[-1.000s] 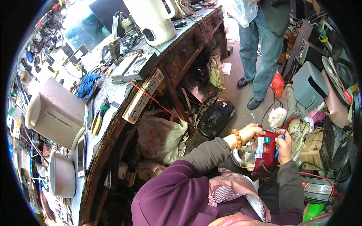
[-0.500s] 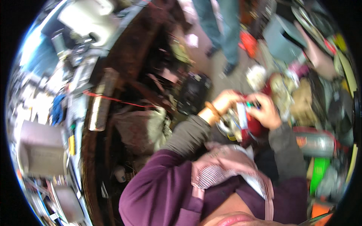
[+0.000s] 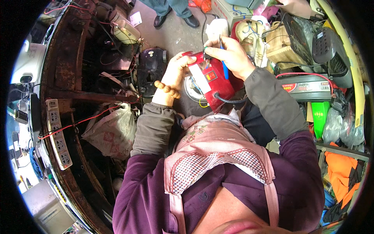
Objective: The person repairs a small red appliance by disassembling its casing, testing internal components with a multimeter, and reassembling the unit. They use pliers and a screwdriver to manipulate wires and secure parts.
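Power strip point(image 3: 58, 134) is sitting on the bench edge, well left of the left hand; pale plastic bag point(image 3: 111, 132) is slumping nearer, below-left of it. Black device point(image 3: 151, 70) is lying on the floor just left of that hand. Left hand point(image 3: 177, 72), bead bracelet point(image 3: 166, 89) at the wrist, is gripping the upper-left edge of the red housing point(image 3: 224, 87), thumb on top. Housing is sitting between both hands, tilted, black cable point(image 3: 230, 100) running out below the right hand. Right hand point(image 3: 232, 58) is pinching a small dark part point(image 3: 206, 57), probably a switch, fingers mostly covering it; it's also holding a blue pen-like tool point(image 3: 225, 70). Wooden block point(image 3: 280, 50) is resting right of that hand.
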